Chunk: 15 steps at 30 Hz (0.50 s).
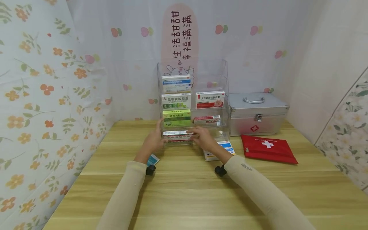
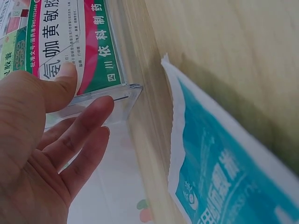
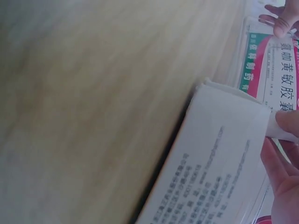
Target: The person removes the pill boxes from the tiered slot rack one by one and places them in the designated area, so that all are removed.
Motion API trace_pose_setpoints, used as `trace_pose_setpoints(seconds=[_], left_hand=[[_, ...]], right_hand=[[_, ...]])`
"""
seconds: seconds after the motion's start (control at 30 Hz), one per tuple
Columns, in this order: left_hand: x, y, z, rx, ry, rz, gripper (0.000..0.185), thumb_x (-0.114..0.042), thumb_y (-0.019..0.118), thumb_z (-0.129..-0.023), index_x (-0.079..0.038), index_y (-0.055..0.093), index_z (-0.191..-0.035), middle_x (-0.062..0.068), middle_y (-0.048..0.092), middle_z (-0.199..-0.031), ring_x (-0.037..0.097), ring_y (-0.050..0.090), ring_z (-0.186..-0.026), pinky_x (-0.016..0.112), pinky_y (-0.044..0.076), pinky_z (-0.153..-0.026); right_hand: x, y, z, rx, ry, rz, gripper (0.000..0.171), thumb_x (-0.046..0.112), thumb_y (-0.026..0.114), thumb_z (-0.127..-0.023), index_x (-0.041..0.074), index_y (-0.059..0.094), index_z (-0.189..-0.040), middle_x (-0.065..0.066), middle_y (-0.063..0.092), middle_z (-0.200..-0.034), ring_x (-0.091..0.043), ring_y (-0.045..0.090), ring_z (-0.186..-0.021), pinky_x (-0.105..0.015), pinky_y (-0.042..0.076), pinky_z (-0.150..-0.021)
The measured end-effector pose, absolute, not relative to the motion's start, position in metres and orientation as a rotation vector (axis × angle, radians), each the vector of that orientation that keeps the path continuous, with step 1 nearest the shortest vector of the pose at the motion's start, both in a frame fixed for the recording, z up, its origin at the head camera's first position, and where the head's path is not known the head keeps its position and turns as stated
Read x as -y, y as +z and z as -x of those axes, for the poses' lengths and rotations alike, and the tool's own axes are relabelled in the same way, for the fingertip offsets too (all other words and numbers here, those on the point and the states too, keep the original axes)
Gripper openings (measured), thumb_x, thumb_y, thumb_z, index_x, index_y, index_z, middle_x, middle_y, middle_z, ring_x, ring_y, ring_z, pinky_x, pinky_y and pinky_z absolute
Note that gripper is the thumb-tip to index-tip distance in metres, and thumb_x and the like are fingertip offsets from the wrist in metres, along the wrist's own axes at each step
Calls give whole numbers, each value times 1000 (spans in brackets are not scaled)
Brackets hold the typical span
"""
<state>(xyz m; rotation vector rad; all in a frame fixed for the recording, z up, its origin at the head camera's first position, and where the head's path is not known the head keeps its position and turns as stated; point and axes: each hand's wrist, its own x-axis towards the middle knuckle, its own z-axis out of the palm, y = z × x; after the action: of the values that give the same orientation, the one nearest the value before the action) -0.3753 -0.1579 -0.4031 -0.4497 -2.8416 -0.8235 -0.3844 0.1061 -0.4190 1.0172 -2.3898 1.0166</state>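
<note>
A white, red and green medicine box [image 1: 176,136] sits in the lowest tier of a clear plastic rack [image 1: 222,132]. My left hand [image 1: 153,139] is at its left end. In the left wrist view the thumb rests against the printed front of that medicine box [image 2: 65,42], and the other fingers extend loosely past the rack's side. My right hand [image 1: 203,138] pinches the right end of the same box between thumb and fingers; in the right wrist view the fingertips [image 3: 287,122] show at that end.
More medicine boxes, such as a green one [image 1: 176,118], fill upper tiers. A white-blue box [image 1: 227,147] lies under my right wrist. A blue sachet [image 1: 153,159] is by my left wrist. To the right are a red first-aid pouch [image 1: 270,150] and a metal case [image 1: 256,115].
</note>
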Motion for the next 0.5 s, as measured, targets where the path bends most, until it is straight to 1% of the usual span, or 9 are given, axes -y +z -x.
trace_pose_setpoints(seconds=[0.13, 0.3, 0.5], left_hand=[[157, -404, 375, 2849, -827, 429, 110, -14, 79, -86, -30, -5, -156, 7, 50, -56, 16, 42, -44, 29, 37, -45], [154, -400, 374, 2852, -842, 421, 110, -13, 78, -86, -30, -5, -156, 8, 51, -57, 17, 44, -45, 29, 38, -46], [154, -400, 372, 2856, -842, 410, 110, -11, 78, -86, -30, -5, -156, 8, 52, -57, 17, 44, -45, 29, 37, -45]], right_hand=[[-106, -418, 383, 2393, 1021, -1009, 32, -11, 70, -85, 3, 71, -114, -16, 67, -112, -31, 69, -94, -27, 58, -75], [-106, -416, 383, 2377, 993, -992, 31, -10, 71, -85, 3, 72, -114, -15, 68, -112, -28, 70, -91, -29, 58, -76], [-107, -414, 380, 2388, 1000, -951, 30, -4, 71, -88, 5, 72, -117, -14, 68, -111, -27, 69, -93, -29, 57, -77]])
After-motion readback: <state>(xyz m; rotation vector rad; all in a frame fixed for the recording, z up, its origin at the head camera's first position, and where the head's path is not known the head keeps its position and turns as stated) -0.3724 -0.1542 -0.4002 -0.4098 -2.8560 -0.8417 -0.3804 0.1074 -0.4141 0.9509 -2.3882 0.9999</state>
